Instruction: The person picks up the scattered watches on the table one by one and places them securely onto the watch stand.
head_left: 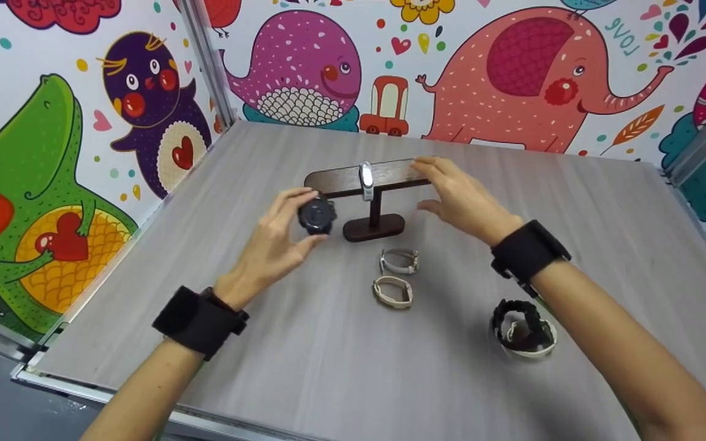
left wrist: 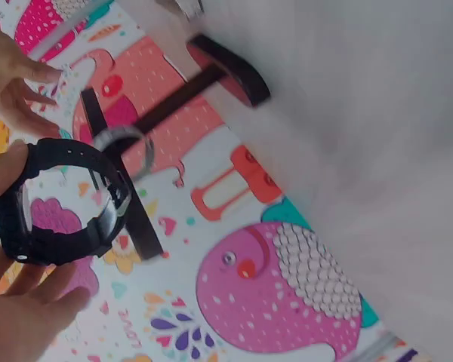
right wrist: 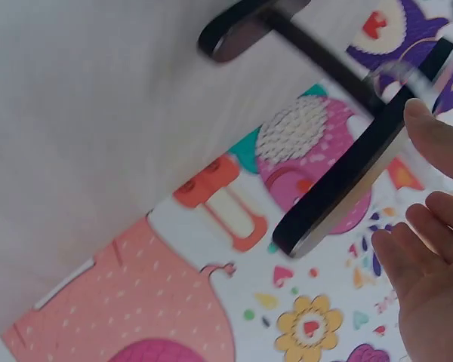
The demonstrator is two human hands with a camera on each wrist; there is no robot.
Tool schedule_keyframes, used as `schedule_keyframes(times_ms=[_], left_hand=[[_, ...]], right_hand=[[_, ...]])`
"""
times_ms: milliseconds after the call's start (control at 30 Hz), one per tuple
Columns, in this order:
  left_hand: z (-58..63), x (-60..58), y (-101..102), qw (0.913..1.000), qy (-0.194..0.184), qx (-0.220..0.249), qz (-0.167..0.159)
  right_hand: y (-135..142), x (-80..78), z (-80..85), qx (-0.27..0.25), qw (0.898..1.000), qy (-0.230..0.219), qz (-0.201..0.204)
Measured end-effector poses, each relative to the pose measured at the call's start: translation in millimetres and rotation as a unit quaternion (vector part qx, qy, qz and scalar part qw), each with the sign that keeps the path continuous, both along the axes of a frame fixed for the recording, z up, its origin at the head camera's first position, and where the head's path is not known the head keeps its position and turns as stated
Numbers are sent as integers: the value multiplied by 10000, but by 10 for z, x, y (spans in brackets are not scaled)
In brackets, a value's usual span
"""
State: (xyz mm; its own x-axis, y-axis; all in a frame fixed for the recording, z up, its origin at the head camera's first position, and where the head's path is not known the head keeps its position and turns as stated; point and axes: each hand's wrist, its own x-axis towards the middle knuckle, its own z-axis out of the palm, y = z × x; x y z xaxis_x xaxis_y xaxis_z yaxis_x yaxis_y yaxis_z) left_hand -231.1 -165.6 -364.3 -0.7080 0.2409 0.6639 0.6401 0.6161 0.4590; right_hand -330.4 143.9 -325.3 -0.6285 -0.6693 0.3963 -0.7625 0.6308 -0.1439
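My left hand (head_left: 267,248) holds a black wristwatch (head_left: 317,215) upright between fingers and thumb, just left of a dark wooden T-shaped watch stand (head_left: 331,180). The watch's black strap (left wrist: 72,151) forms a closed loop in the left wrist view. Around the middle of the stand's bar hangs a silver-grey watch (head_left: 366,177). My right hand (head_left: 466,199) is at the bar's right end, fingertips at its top edge and thumb held apart below. The fingers (right wrist: 419,245) are loosely extended in the right wrist view.
In front of the stand lie a grey-strapped watch (head_left: 398,269) and a beige-strapped watch (head_left: 393,302). Near my right forearm, a black strap (head_left: 534,318) and a cream strap (head_left: 540,353) sit close together. Cartoon-printed walls (head_left: 390,55) bound the grey table (head_left: 304,367) behind and at the sides.
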Motion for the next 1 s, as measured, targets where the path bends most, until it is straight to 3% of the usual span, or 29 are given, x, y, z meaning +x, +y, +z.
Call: schedule_keyframes(times_ms=[300,433,600,800,1000], left_hand=[[76,-268,-248,9973,-412,363,484],[88,-397,-240,9970,-569,310,431],[105,-522,-194,9960,-810,322,175],[80,-590,-203,9907,-1279,393,228],[34,-644,-215,9882,-1426,489,268]], right_hand=[[112,-329,107,354,9966,-363,-652],[106,-380,86,348,9968,-517,-502],[93,-420,21,325,9984,-385,-259],[69,-439,-37,288,9983,-412,-306],[64,-440,-24,276,9977,-497,-382]])
